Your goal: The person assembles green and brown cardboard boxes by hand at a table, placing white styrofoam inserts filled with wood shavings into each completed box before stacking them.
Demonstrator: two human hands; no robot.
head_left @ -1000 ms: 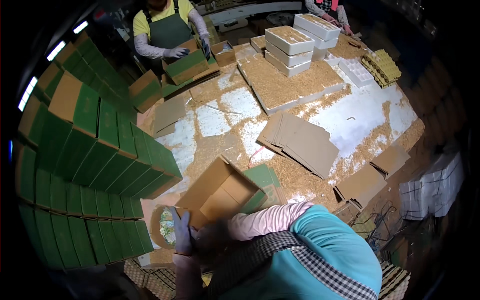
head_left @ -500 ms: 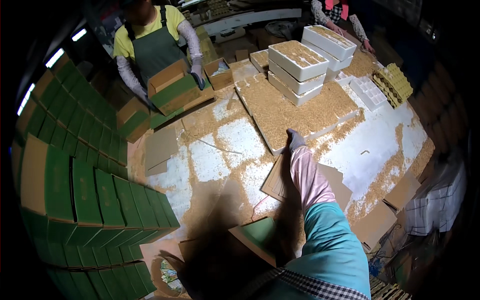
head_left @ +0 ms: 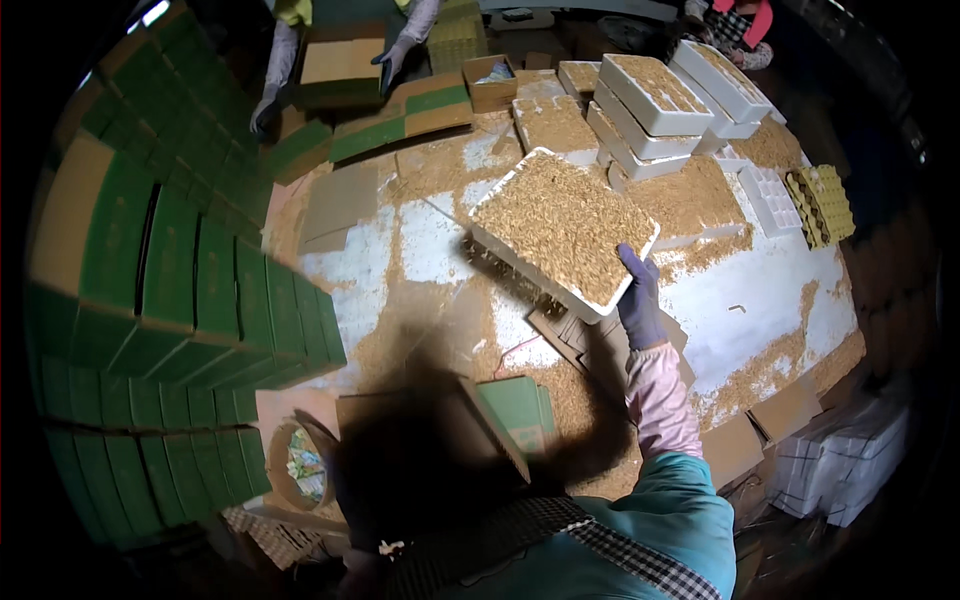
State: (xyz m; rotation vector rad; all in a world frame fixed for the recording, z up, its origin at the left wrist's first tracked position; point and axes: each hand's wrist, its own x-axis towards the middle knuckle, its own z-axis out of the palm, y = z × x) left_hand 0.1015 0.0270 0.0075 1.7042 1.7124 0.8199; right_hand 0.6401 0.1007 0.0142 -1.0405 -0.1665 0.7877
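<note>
White rectangular foam tray (head_left: 532, 275) of tan husks (head_left: 565, 220) hangs above the husk-strewn white worktop (head_left: 740, 275), purple-gloved right hand (head_left: 641, 295) closed round its near-right corner, left hand out of sight, grip unknown; likely 1-handed lift step, next move calls for keeping it level.

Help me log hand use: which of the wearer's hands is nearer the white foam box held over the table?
Right. The right hand grips the white foam box by its near right edge; the left hand shows nowhere on it, its place unclear.

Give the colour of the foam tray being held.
The foam tray is white; head view shows it best.
</note>
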